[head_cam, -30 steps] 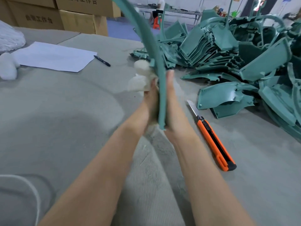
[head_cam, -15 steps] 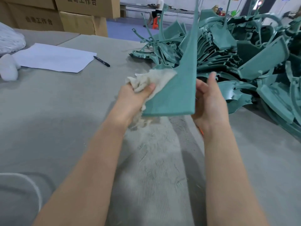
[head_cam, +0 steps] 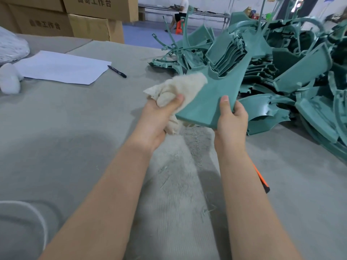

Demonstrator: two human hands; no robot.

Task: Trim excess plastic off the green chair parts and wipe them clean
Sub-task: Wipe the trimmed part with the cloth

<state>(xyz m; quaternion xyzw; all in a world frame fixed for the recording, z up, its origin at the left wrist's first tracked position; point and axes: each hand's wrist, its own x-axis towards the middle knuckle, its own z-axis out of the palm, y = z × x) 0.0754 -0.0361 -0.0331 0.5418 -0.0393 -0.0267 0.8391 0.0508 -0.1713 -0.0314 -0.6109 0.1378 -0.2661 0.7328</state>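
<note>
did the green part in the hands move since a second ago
Yes. The green part has turned from edge-on to broad face up, its top swinging right, away from the pen.

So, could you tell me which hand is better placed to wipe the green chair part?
Left: the left hand grips the cloth against the chair part; the right hand holds its edge.

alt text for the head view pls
Two hands hold a green chair part over a grey table: the left hand grips a white rag against it, the right hand grips its near corner. A pile of green parts lies behind.
</note>
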